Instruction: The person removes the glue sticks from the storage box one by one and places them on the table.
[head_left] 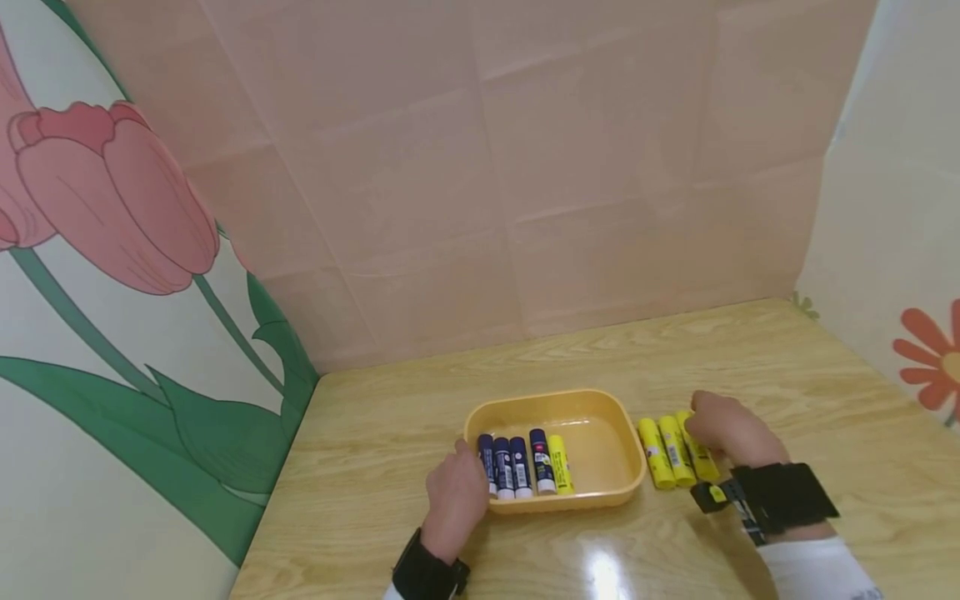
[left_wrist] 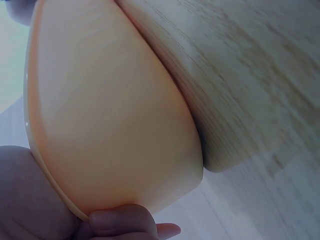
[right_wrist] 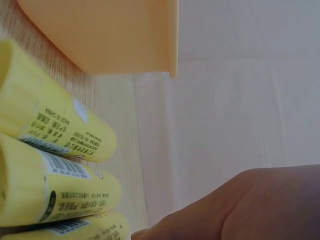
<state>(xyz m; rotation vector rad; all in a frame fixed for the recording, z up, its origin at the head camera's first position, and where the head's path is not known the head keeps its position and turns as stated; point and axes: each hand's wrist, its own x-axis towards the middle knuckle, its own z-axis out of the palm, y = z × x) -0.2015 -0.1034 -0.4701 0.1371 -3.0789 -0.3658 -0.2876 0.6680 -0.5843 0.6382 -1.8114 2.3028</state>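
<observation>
My left hand [head_left: 459, 486] grips the near left side of a yellow-orange plastic tray [head_left: 617, 498]. In the left wrist view, the thumb and curled fingers [left_wrist: 125, 220] pinch its rim. Inside, toward the left, lie several dark blue glue sticks [head_left: 503, 468] and one yellow glue stick [head_left: 559, 464], side by side. Right of the tray, three yellow glue sticks lie in a row on the table. My right hand [head_left: 738, 429] is at the far end of the rightmost yellow glue stick [head_left: 705, 462], its curled fingers on it; the fingertips' far side is hidden.
The wood-grain table [head_left: 360, 467] carries everything. A pinkish sheet [head_left: 525, 167] covers the wall behind it. Walls with painted flowers stand at the left and right. The tray's right half shows bare floor.
</observation>
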